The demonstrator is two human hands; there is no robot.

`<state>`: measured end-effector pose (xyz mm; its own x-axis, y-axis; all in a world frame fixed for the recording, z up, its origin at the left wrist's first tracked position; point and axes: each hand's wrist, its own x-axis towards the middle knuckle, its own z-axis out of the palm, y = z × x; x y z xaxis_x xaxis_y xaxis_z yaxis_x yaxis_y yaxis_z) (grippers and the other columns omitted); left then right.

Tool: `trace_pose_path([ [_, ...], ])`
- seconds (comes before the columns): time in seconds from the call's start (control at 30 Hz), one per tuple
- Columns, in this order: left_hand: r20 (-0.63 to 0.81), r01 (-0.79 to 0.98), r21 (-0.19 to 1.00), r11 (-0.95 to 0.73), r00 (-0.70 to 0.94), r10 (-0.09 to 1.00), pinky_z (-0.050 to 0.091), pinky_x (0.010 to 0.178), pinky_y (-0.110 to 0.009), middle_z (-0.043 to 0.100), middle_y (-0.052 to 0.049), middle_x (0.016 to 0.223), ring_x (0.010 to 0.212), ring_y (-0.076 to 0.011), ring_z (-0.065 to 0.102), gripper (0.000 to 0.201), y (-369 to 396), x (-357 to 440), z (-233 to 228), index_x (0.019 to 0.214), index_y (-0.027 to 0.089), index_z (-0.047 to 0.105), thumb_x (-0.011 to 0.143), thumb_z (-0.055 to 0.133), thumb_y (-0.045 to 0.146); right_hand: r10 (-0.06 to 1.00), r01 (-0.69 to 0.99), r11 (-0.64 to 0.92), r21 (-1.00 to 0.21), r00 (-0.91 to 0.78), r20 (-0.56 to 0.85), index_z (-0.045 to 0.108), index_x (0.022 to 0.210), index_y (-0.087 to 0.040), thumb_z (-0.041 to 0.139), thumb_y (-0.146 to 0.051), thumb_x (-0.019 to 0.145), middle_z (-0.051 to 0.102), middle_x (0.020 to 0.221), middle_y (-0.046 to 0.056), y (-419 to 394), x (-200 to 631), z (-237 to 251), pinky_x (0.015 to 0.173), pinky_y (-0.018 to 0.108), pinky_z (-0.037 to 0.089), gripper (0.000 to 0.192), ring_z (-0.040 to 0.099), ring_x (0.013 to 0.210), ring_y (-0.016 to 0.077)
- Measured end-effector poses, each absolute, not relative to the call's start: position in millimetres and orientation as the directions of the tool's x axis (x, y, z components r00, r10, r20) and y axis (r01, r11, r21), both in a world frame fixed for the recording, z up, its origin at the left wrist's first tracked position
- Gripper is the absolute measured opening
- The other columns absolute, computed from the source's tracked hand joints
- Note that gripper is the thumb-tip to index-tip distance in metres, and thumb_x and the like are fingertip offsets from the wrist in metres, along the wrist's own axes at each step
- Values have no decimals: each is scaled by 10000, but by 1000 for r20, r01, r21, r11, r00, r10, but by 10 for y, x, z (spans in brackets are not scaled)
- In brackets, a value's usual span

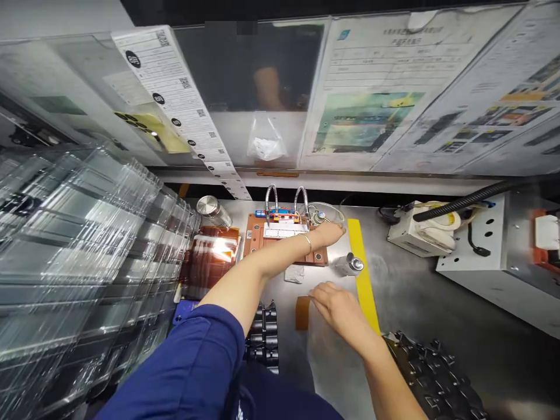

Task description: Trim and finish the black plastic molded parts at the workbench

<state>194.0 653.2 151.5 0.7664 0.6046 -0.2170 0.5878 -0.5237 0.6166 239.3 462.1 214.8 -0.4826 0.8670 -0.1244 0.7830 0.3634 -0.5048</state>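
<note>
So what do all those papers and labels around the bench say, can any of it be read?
None of it can be read.
Hanging label strip: black round marks and small codes, print too small.
Instruction sheets behind plastic on the back wall: headings and photos, text blurred.
Yellow note: dark spots, no legible words.
White strip on the brown fixture: too small to tell.

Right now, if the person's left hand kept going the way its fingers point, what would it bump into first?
The left hand points right, past the brown fixture board. The yellow tape stripe on the steel bench lies just ahead; beyond that, probably the white box with cables, though depth is unclear.
</note>
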Motion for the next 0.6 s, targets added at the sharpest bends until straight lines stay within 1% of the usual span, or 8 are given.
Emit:
trace_pose_path([
  [0.07,-225,533,692,-486,800,556,503,820,-281,708,-101,1004,907,-193,655,164,6386,1683,1579,881,141,691,894,537,194,906,704,285,-650,-420,-58,710,858,-223,485,-233,889,705,799,53,4763,2451,2121,691,303,482,228,632,765,195],
  [0.17,-295,449,852,-269,837,461,523,674,-224,727,-63,837,725,-137,666,464,6161,1056,1611,847,161,704,976,340,418,998,500,-11,-866,-49,-40,716,804,-205,613,-362,785,719,769,53,4990,2567,1961,654,304,509,189,635,683,179],
  [0.2,-356,412,910,-36,824,440,528,656,-229,728,-82,871,729,-140,673,543,6100,809,1600,895,153,701,980,271,474,991,379,-123,-917,99,-91,710,759,-194,672,-386,719,708,709,46,5063,2588,1883,613,297,511,200,623,629,170],
  [0.23,-423,367,906,210,801,423,534,645,-239,725,-99,925,755,-152,682,571,6047,564,1581,942,152,690,960,272,540,962,237,-215,-947,218,-164,701,716,-186,726,-390,645,690,646,33,5131,2590,1799,574,287,509,218,607,580,160],
  [0.27,-477,312,862,400,766,430,540,636,-244,719,-105,965,780,-164,689,526,6002,335,1557,970,156,674,923,368,581,924,98,-278,-955,298,-239,690,683,-180,767,-381,579,670,596,20,5193,2571,1713,549,278,509,240,595,548,150],
  [0.33,-577,197,755,625,652,492,550,634,-251,710,-105,961,788,-177,698,429,5923,-29,1502,959,149,647,794,639,544,863,-105,-340,-935,361,-354,674,658,-172,803,-353,499,650,553,3,5293,2471,1552,523,265,514,273,588,519,136],
  [0.43,-702,79,676,732,371,608,548,604,-236,698,-84,796,676,-145,683,367,5835,-281,1434,812,123,602,675,806,395,825,-204,-370,-906,376,-422,658,654,-170,790,-327,484,651,549,-5,5392,2240,1361,475,236,508,266,580,483,115],
  [0.6,-741,13,669,744,97,665,436,447,-155,622,3,598,448,-43,537,320,5887,-249,1364,691,134,533,732,769,346,752,-280,-445,-851,398,-525,633,621,-170,745,-225,513,637,515,-26,5531,2010,1190,417,169,492,165,548,423,70],
])
